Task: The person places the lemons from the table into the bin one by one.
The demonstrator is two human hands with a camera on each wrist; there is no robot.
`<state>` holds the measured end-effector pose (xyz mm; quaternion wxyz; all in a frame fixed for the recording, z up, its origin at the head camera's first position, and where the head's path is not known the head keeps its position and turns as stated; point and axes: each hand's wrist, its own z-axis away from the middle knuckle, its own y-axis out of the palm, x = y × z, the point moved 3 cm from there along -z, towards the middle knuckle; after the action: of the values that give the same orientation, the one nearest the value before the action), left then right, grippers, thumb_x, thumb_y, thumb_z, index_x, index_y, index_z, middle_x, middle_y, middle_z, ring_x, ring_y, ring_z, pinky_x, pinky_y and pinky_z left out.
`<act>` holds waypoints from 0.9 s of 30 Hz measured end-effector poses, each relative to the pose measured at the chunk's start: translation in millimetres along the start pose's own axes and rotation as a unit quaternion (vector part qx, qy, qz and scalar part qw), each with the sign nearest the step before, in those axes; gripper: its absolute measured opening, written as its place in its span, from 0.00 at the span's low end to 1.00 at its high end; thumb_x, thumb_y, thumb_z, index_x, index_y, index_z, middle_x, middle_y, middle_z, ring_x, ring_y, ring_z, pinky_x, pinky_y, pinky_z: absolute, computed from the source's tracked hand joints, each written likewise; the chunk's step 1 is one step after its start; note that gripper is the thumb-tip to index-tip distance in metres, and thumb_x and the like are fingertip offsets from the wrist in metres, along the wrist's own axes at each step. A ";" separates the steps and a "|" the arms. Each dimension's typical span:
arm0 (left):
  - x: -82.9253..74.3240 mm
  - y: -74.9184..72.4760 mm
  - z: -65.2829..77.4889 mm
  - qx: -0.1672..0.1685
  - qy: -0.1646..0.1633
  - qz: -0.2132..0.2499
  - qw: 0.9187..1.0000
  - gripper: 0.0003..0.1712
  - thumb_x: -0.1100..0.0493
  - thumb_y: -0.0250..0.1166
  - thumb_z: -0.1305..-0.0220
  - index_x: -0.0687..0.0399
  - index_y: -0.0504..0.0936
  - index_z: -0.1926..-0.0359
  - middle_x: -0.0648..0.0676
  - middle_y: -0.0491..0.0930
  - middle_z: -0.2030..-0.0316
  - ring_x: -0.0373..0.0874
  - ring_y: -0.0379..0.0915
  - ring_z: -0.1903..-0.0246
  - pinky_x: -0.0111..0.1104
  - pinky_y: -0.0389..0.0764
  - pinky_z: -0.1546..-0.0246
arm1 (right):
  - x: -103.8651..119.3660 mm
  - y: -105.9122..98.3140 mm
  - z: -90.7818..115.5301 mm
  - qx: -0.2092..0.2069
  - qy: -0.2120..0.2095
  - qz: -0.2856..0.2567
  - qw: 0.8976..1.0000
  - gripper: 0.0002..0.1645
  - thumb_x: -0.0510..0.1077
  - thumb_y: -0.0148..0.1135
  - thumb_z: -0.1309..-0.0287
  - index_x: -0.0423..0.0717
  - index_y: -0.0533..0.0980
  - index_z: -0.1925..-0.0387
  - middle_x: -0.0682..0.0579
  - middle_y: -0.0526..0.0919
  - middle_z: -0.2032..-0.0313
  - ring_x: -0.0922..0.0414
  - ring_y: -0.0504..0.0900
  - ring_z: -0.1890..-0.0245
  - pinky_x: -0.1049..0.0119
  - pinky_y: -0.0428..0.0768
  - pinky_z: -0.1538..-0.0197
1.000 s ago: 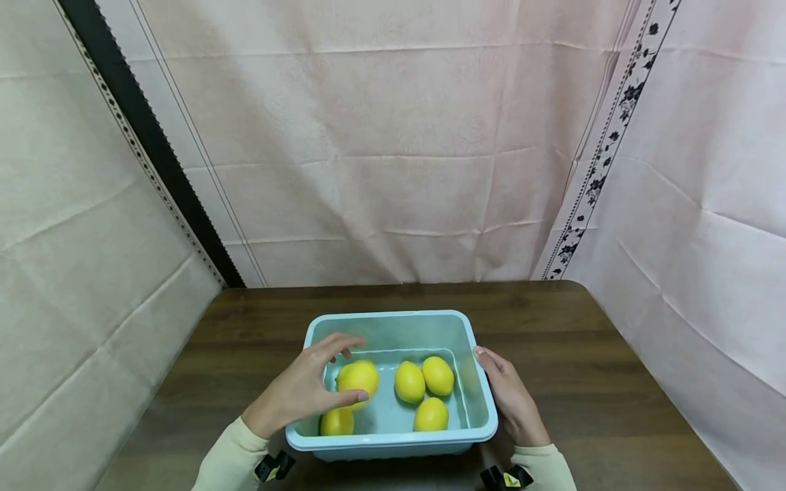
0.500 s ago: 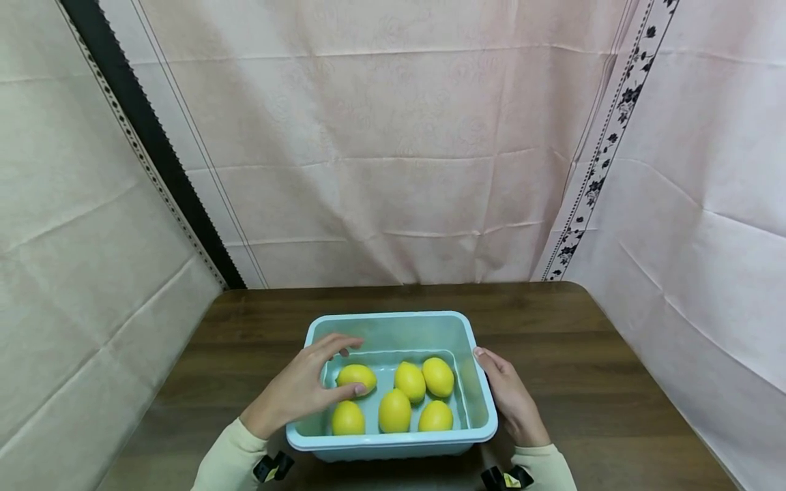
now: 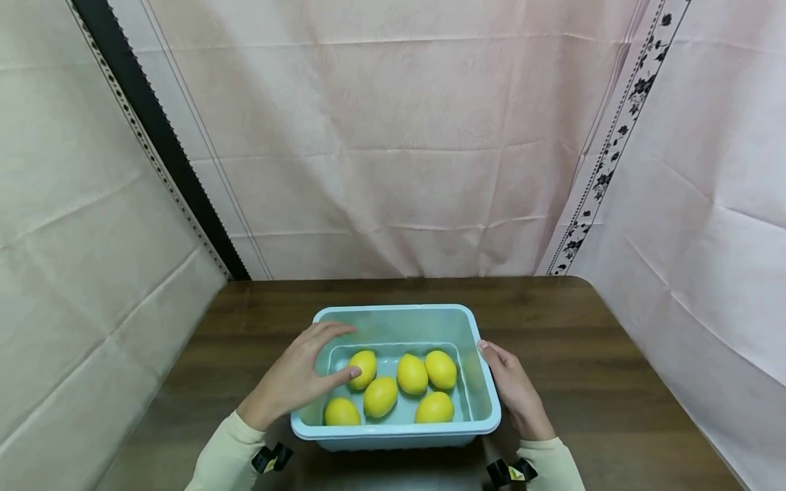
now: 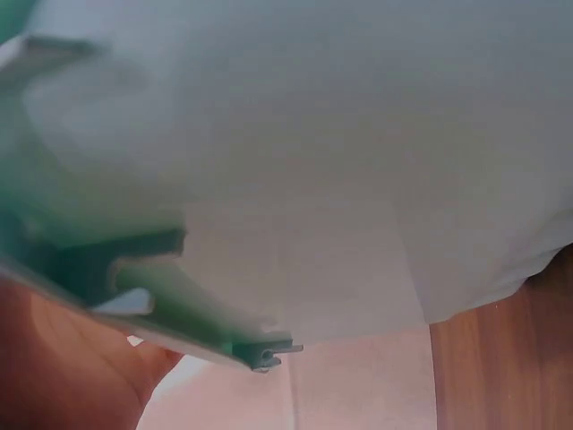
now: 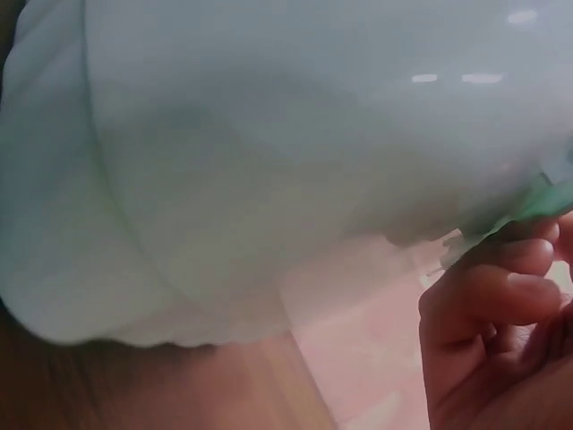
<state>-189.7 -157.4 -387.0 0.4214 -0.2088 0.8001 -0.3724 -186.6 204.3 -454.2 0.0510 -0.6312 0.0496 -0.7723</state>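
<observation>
A light blue plastic tub stands on the table with several yellow lemons loose on its floor. My left hand reaches over the tub's left rim, fingers and thumb spread apart with nothing between them. Its thumb tip overlaps the back-left lemon in the head view. At the right side, my right hand grips the rim, thumb on top. The right wrist view shows curled fingers under the rim. Both wrist views are mostly filled by the tub's pale outer wall.
The brown wooden table extends on both sides of the tub. Pale cloth hangs behind it and along both sides, with a floral border at the right and a black strip at the left.
A lemon left the left hand's fingers and came to lie at the tub's front middle, then rolled back and left. The lemons beside it also shifted. The right hand stayed on the rim.
</observation>
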 end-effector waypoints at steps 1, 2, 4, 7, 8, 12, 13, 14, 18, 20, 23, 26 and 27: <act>0.6 -0.5 0.5 -0.004 -0.001 -0.003 1.000 0.36 0.35 0.75 0.37 0.40 0.79 0.32 0.47 0.77 0.34 0.53 0.71 0.32 0.60 0.75 0.36 | 0.4 -0.3 -0.2 -0.004 -0.002 0.008 1.000 0.34 0.61 0.46 0.17 0.39 0.74 0.31 0.42 0.84 0.52 0.52 0.85 0.59 0.63 0.85 0.60; 1.3 -0.8 1.5 -0.009 -0.003 -0.008 1.000 0.36 0.35 0.74 0.37 0.40 0.79 0.32 0.47 0.76 0.33 0.53 0.71 0.32 0.60 0.74 0.36 | 0.3 -0.4 -0.3 -0.006 -0.003 0.016 1.000 0.34 0.61 0.46 0.17 0.38 0.74 0.32 0.42 0.84 0.53 0.52 0.85 0.59 0.63 0.85 0.60; 2.6 -0.6 4.3 -0.020 -0.004 -0.024 0.999 0.35 0.36 0.75 0.36 0.41 0.80 0.32 0.48 0.77 0.34 0.53 0.71 0.32 0.60 0.75 0.36 | -0.1 -0.6 0.1 -0.011 -0.006 0.030 0.999 0.32 0.61 0.46 0.17 0.38 0.76 0.36 0.43 0.83 0.57 0.52 0.85 0.61 0.63 0.85 0.61; 3.7 -0.3 8.6 -0.041 0.003 -0.064 0.997 0.34 0.40 0.76 0.36 0.46 0.81 0.34 0.51 0.78 0.35 0.53 0.74 0.35 0.59 0.76 0.37 | -0.6 -1.0 0.6 -0.022 -0.011 0.051 0.998 0.30 0.60 0.46 0.17 0.38 0.78 0.43 0.44 0.81 0.60 0.52 0.83 0.62 0.64 0.84 0.62; 4.0 -0.4 9.7 -0.049 0.007 -0.077 0.996 0.33 0.41 0.76 0.36 0.48 0.81 0.34 0.51 0.78 0.36 0.53 0.74 0.37 0.58 0.77 0.38 | -0.2 -1.4 0.5 -0.026 -0.017 0.062 0.998 0.30 0.61 0.47 0.17 0.38 0.77 0.45 0.45 0.80 0.60 0.53 0.82 0.63 0.64 0.83 0.62; 4.3 -3.3 11.5 -0.079 0.023 -0.104 0.991 0.32 0.45 0.77 0.36 0.53 0.82 0.37 0.55 0.79 0.38 0.53 0.76 0.40 0.57 0.79 0.40 | 4.1 -5.3 -1.1 -0.053 -0.064 0.116 0.990 0.29 0.61 0.48 0.18 0.38 0.76 0.48 0.46 0.81 0.59 0.54 0.79 0.62 0.64 0.80 0.61; 4.7 -4.3 11.9 -0.085 0.023 -0.102 0.991 0.31 0.46 0.77 0.36 0.54 0.82 0.37 0.55 0.79 0.37 0.53 0.76 0.40 0.56 0.79 0.41 | 5.2 -6.8 -1.5 -0.061 -0.078 0.128 0.987 0.29 0.61 0.47 0.17 0.38 0.76 0.48 0.45 0.81 0.60 0.54 0.79 0.62 0.63 0.79 0.61; 5.2 -5.4 12.5 -0.090 0.023 -0.101 0.991 0.31 0.46 0.77 0.36 0.55 0.82 0.37 0.56 0.79 0.37 0.54 0.76 0.40 0.57 0.79 0.41 | 6.2 -8.6 -1.6 -0.070 -0.090 0.140 0.983 0.29 0.60 0.46 0.17 0.38 0.76 0.48 0.44 0.81 0.60 0.53 0.79 0.62 0.63 0.79 0.60; 9.1 -9.6 16.5 -0.108 0.012 -0.104 0.989 0.32 0.48 0.76 0.35 0.57 0.81 0.35 0.59 0.77 0.35 0.57 0.75 0.38 0.59 0.78 0.41 | 9.2 -17.3 0.6 -0.101 -0.118 0.178 0.972 0.28 0.60 0.41 0.15 0.40 0.75 0.45 0.41 0.83 0.60 0.48 0.80 0.62 0.62 0.79 0.61; 12.6 -11.3 19.4 -0.116 0.004 -0.113 0.987 0.33 0.48 0.76 0.34 0.58 0.80 0.34 0.61 0.76 0.33 0.60 0.74 0.37 0.62 0.76 0.40 | 11.7 -21.6 1.9 -0.109 -0.131 0.199 0.965 0.29 0.61 0.40 0.16 0.41 0.75 0.43 0.40 0.85 0.58 0.45 0.83 0.61 0.59 0.81 0.62; 19.6 -14.1 23.2 -0.128 -0.005 -0.135 0.983 0.36 0.49 0.76 0.34 0.59 0.77 0.31 0.64 0.74 0.30 0.64 0.72 0.34 0.66 0.73 0.39 | 16.8 -27.6 2.1 -0.120 -0.164 0.240 0.949 0.31 0.62 0.41 0.16 0.42 0.74 0.39 0.38 0.86 0.51 0.42 0.84 0.53 0.50 0.83 0.56; 28.4 -17.0 25.1 -0.139 -0.010 -0.167 0.976 0.39 0.49 0.76 0.34 0.59 0.74 0.28 0.66 0.71 0.28 0.67 0.69 0.32 0.68 0.70 0.37 | 21.7 -32.5 -1.5 -0.128 -0.198 0.276 0.932 0.32 0.61 0.45 0.17 0.40 0.72 0.34 0.37 0.82 0.42 0.39 0.81 0.42 0.39 0.80 0.44; 31.7 -17.8 25.3 -0.142 -0.012 -0.179 0.974 0.40 0.49 0.75 0.34 0.59 0.73 0.27 0.67 0.69 0.27 0.68 0.68 0.31 0.68 0.69 0.36 | 23.0 -33.9 -3.0 -0.129 -0.207 0.288 0.926 0.32 0.61 0.47 0.18 0.40 0.72 0.32 0.36 0.80 0.39 0.37 0.79 0.39 0.37 0.77 0.40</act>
<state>-186.1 -199.8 -398.9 0.3233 -0.4103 0.7895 -0.3223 -194.6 234.5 -427.7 0.1981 -0.7370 0.3167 -0.5634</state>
